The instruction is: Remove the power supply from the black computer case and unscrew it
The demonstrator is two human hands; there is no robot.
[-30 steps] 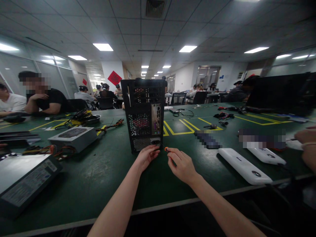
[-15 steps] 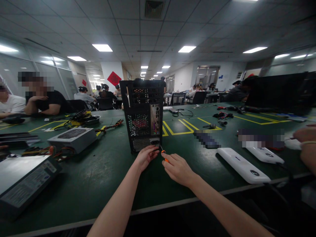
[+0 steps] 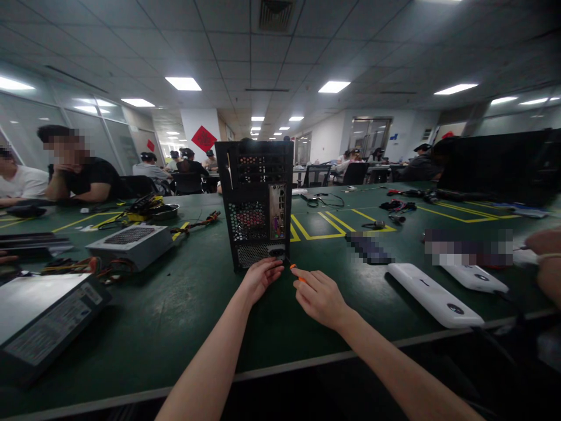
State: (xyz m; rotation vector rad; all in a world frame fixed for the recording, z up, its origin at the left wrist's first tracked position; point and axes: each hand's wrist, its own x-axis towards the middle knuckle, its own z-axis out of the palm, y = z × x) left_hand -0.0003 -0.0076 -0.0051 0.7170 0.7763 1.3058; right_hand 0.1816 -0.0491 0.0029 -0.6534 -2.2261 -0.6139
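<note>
A black computer case (image 3: 258, 193) stands upright on the green table, its rear panel with ports and vent holes facing me. My left hand (image 3: 262, 279) lies at the lower edge of that panel, fingers stretched out together beside the power socket (image 3: 276, 253); whether they touch it I cannot tell. In my right hand (image 3: 319, 295) is a screwdriver with an orange handle (image 3: 293, 266), its thin shaft pointing at the lower right corner of the case. The exact contact of its tip is too small to make out.
Grey power supplies (image 3: 131, 248) with cables lie to the left. On the right are a white power bank (image 3: 432, 295), a phone (image 3: 369, 248), another person's hand (image 3: 546, 245) and a dark monitor (image 3: 495, 166). Yellow tape (image 3: 322, 237) marks the green table (image 3: 184, 327).
My right hand and the screwdriver have shifted slightly right. My left hand stays by the lower panel. The view has moved a little.
</note>
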